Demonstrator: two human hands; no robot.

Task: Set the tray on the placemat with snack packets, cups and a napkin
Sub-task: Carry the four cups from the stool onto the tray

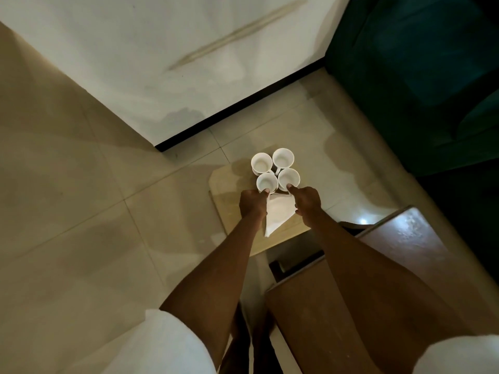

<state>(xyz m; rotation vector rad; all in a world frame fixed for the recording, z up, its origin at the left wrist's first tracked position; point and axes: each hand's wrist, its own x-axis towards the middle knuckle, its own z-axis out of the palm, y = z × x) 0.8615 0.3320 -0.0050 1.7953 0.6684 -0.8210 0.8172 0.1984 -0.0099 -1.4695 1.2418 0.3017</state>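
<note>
Four white cups (275,170) stand close together in a square at the far end of a flat beige tray (226,190). My left hand (253,203) grips the near left cup (266,181) with its thumb on the rim. The near right cup (289,178) is gripped the same way by my right hand (307,200). A white folded napkin (278,214) lies between the two hands, its point toward me. Whether either hand also pinches the napkin is hidden. No snack packets or placemat are in view.
A brown wooden table (405,244) runs along the right, with a dark chair frame (297,261) beside it. Pale floor tiles (94,211) spread to the left. A white wall (175,49) with a black skirting lies ahead, and dark green furniture (418,76) is at the top right.
</note>
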